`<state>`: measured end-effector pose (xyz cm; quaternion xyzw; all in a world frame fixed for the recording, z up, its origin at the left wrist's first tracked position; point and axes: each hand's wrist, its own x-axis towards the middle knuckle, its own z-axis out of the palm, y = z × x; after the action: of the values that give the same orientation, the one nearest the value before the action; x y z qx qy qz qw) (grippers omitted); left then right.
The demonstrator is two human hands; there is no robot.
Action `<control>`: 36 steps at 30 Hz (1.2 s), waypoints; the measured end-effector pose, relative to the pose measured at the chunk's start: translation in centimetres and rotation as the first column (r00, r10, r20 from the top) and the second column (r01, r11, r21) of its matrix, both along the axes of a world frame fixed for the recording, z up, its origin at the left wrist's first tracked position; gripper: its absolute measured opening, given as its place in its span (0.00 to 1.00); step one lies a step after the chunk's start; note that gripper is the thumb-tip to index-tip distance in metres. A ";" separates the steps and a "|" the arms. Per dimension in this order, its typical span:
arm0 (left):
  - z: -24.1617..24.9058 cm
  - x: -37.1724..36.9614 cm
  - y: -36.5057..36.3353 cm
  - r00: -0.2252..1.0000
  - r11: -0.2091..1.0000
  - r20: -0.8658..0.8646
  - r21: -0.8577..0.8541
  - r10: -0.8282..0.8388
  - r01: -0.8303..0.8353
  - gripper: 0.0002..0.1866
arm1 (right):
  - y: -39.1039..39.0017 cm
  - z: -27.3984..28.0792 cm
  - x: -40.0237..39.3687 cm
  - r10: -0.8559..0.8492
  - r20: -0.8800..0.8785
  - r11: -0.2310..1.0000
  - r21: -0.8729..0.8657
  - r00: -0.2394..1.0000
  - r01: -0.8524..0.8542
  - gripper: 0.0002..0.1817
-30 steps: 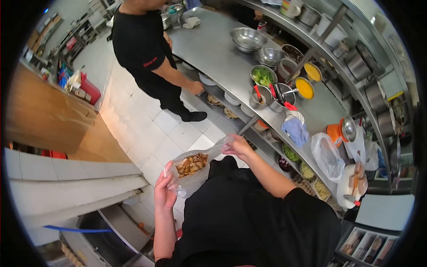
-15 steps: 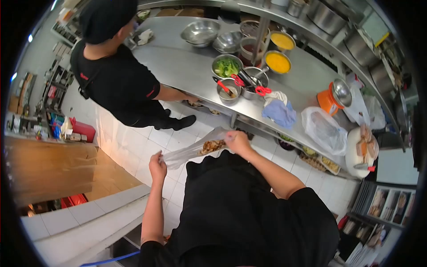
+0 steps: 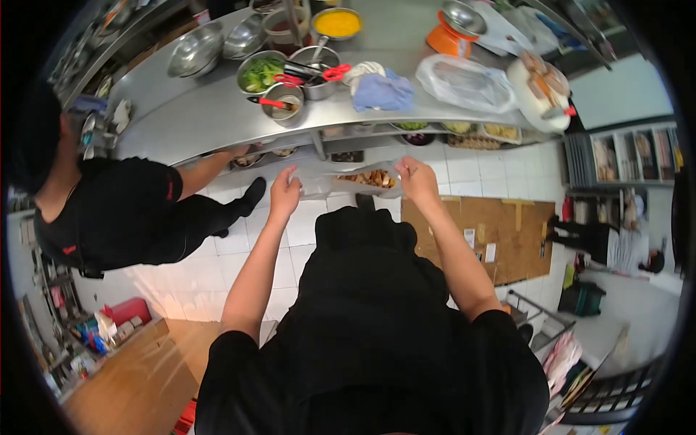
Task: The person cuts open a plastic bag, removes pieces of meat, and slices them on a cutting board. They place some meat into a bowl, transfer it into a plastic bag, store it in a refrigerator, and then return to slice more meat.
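Observation:
Between my two hands hangs a clear plastic bag [image 3: 353, 181] with brown fried pieces inside. My left hand [image 3: 284, 193] grips its left edge and my right hand [image 3: 417, 177] grips its right edge, stretching the bag flat in front of my black apron. The bag is just short of the steel counter [image 3: 210, 116].
A person in black [image 3: 123, 210] stands at my left, reaching under the counter. On the counter are steel bowls [image 3: 194, 51], a bowl of greens [image 3: 259, 72], pots with red-handled tools [image 3: 283, 101], a blue cloth [image 3: 382, 90], a plastic bag [image 3: 464, 83] and an orange scale [image 3: 453, 32]. Cardboard [image 3: 493, 228] lies on the floor.
My view has swung round to face the counter. The bag has moved closer to the counter edge, still held by both hands, which are now level with each other.

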<state>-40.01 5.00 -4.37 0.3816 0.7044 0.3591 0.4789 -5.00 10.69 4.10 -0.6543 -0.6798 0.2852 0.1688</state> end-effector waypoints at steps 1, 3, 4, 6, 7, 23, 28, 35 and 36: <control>-1.3 0.7 0.7 0.993 0.995 -0.093 0.062 -0.076 0.082 0.26 | -0.8 0.8 0.7 -0.012 0.041 0.997 0.082 0.999 0.009 0.17; -3.7 3.7 2.7 0.973 0.949 -0.150 0.240 -0.174 0.207 0.26 | -2.5 5.6 0.4 -0.102 -0.110 0.994 0.032 0.989 0.106 0.23; -4.1 5.7 3.5 0.944 0.863 -0.234 0.398 -0.233 0.312 0.26 | -3.2 7.1 0.6 -0.176 -0.274 0.984 -0.030 0.946 0.174 0.32; 2.5 11.3 4.4 0.919 0.785 -0.268 0.483 -0.288 0.387 0.27 | -3.3 5.6 4.2 -0.199 -0.387 0.977 -0.154 0.900 0.150 0.40; 6.3 13.8 4.6 0.888 0.777 -0.264 0.433 -0.376 0.457 0.28 | -3.6 6.5 5.3 -0.280 -0.567 0.955 -0.245 0.775 0.166 0.39; 18.6 33.2 4.9 0.726 0.410 -0.192 0.718 -0.660 0.563 0.62 | -5.8 16.2 24.0 0.104 -0.994 0.990 0.102 -0.021 0.099 0.37; -1.5 39.2 5.2 0.706 0.639 -0.050 0.383 -0.707 0.667 0.70 | -6.8 22.8 21.4 0.280 -0.955 0.954 0.288 -0.102 -0.083 0.37; 3.2 69.2 7.0 0.692 0.803 0.434 0.454 -0.577 0.385 0.36 | -2.1 11.8 20.1 0.270 -0.823 0.963 0.238 0.500 -0.128 0.26; 0.9 72.3 8.3 0.645 0.784 0.451 0.425 -0.617 0.453 0.35 | -1.3 11.1 22.7 0.279 -0.728 0.955 0.279 0.626 -0.101 0.25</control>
<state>32.34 13.34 -3.42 0.5113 0.3254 0.3897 0.6934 17.66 9.43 15.21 -0.3763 -0.6375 0.4753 0.4755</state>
